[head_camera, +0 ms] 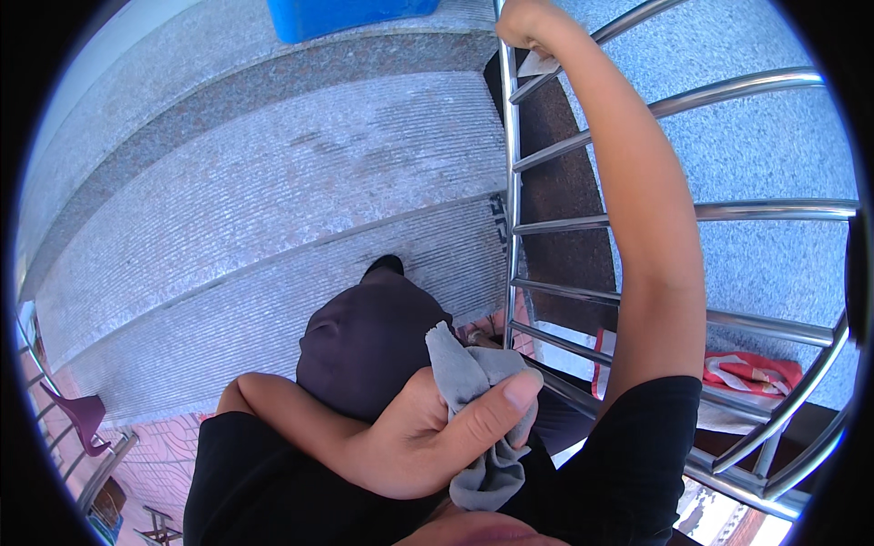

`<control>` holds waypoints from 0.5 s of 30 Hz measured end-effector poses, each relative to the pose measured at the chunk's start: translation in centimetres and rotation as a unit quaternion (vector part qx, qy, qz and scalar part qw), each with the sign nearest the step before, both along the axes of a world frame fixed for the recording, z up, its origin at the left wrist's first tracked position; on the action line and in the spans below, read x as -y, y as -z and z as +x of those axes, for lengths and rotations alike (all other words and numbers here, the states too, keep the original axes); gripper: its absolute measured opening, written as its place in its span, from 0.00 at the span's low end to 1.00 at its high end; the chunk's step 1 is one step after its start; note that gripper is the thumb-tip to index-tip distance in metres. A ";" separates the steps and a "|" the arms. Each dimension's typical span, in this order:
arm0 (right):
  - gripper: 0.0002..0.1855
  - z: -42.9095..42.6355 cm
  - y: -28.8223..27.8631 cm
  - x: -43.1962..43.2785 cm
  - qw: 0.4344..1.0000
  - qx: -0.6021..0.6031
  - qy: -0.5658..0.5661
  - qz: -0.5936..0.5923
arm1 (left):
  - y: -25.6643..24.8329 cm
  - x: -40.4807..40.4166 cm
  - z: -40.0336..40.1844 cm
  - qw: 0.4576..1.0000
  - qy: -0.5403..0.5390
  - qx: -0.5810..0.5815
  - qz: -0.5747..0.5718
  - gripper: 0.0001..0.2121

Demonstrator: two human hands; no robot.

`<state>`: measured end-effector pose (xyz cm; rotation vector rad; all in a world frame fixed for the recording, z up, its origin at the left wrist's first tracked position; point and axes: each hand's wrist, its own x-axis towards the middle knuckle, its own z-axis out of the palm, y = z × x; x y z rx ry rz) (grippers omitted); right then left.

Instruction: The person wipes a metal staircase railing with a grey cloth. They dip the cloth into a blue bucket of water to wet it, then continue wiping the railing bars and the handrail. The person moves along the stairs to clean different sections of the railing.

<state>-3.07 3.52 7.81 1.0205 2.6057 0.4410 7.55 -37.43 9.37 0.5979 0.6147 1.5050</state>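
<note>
My left hand [423,437] is bent in front of my chest, its thumb pressed over a crumpled grey cloth [488,478]. One end of that cloth sticks up past my fingers and the rest hangs in folds below. My right arm reaches far forward to the stainless steel stair railing [511,164]. There my right hand [536,24] is closed at a bar, with a pale cloth or wipe [538,65] showing beneath it. The fingers of this hand are mostly hidden. My dark-trousered knee [372,341] is bent over the ribbed stone steps [293,157].
A blue plastic container [348,17] stands on a higher step ahead. Metal bars run along my right, with a red and white cloth-like item [751,374] behind them. A purple object [80,416] is by another railing at far left, near pink patterned paving [153,457].
</note>
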 end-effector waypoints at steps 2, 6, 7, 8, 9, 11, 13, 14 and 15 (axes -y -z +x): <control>0.15 0.0 -0.5 0.6 0.995 -0.090 0.027 -0.037 | 0.2 -0.1 0.0 1.000 0.000 0.019 0.020 0.17; 0.14 1.4 0.3 -1.6 0.995 -0.093 0.003 -0.025 | 0.5 -0.2 0.6 0.999 -0.003 0.032 0.029 0.12; 0.14 1.0 0.4 -1.1 0.995 -0.076 0.038 -0.046 | 0.6 0.0 0.8 0.999 -0.014 0.027 0.020 0.12; 0.14 0.8 0.4 -0.6 0.993 -0.060 0.074 -0.067 | 0.7 0.1 1.0 0.999 -0.024 0.021 0.012 0.12; 0.13 0.9 0.1 -0.1 0.992 -0.088 0.067 -0.066 | 0.5 0.2 0.8 1.000 -0.016 -0.001 0.002 0.13; 0.13 1.2 -0.7 0.9 0.986 -0.145 0.054 -0.062 | 0.0 0.4 0.1 0.999 -0.002 -0.045 -0.017 0.16; 0.13 1.1 -1.0 1.0 0.996 -0.087 0.010 -0.024 | 0.6 0.2 0.5 1.000 0.007 -0.006 0.018 0.16; 0.13 1.2 -1.1 1.1 0.996 -0.082 0.003 -0.018 | 0.8 0.1 0.6 0.999 0.011 0.014 0.035 0.16; 0.13 1.1 -1.1 1.5 0.997 -0.077 -0.006 -0.013 | 0.7 0.0 0.5 0.999 0.010 0.010 0.038 0.16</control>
